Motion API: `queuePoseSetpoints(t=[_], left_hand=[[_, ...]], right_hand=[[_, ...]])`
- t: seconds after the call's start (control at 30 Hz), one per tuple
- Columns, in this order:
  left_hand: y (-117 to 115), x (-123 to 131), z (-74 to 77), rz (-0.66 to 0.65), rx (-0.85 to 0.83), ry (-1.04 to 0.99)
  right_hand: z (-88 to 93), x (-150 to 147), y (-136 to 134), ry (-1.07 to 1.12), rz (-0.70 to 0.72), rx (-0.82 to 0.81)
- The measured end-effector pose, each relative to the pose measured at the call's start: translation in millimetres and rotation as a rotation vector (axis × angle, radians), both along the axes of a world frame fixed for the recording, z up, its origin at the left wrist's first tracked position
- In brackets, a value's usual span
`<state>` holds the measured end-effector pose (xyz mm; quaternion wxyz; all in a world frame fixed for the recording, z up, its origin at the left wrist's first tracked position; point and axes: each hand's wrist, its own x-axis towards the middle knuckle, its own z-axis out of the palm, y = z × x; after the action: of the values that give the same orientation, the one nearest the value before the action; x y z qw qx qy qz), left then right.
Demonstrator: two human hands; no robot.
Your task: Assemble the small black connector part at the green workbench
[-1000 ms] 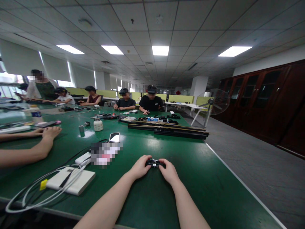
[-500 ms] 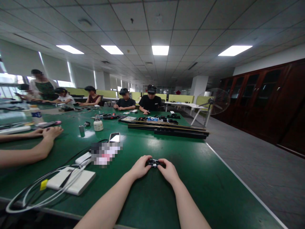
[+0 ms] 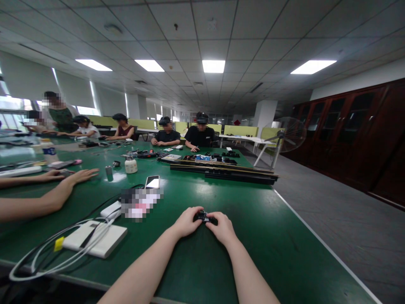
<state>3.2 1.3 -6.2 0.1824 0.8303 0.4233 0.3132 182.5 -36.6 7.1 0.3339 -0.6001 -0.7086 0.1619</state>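
A small black part [image 3: 204,217] with a bit of white on it rests on the green table [image 3: 268,236] straight ahead of me. My left hand [image 3: 186,222] pinches its left end with curled fingers. My right hand [image 3: 222,228] closes on its right end, its fingers now partly over the top. Both forearms reach in from the bottom edge.
A white box [image 3: 95,240] with looped white cables lies at the left front, a phone [image 3: 152,182] and a white jar [image 3: 130,165] farther back. Long black rails [image 3: 223,172] cross the table's middle. A neighbour's arms [image 3: 41,198] lie at left. Several people sit at the far end. A fan [image 3: 283,136] stands right.
My right hand has slid a little left over the black part. The neighbour's far hand has opened and stretched out to the right across the table.
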Motion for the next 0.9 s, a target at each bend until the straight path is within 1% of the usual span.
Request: queuePoseSetpoints(t=[0.23, 0.4, 0.7, 0.9], left_hand=[[-1.0, 0.4, 0.7, 0.027, -0.031, -0.003], [0.3, 0.4, -0.6, 0.015, -0.016, -0.011], [-0.8, 1.0, 2.0, 0.004, 0.006, -0.002], [-0.4, 0.7, 0.1, 0.023, -0.023, 0.004]], right_hand=[[0.9, -2.8, -0.8, -0.059, -0.027, -0.012], [2.7, -4.3, -2.6, -0.079, -0.046, -0.008], [3.3, -5.2, -3.1, -0.092, -0.046, -0.005], [4.0, -5.7, -4.1, -0.103, -0.048, 0.003]])
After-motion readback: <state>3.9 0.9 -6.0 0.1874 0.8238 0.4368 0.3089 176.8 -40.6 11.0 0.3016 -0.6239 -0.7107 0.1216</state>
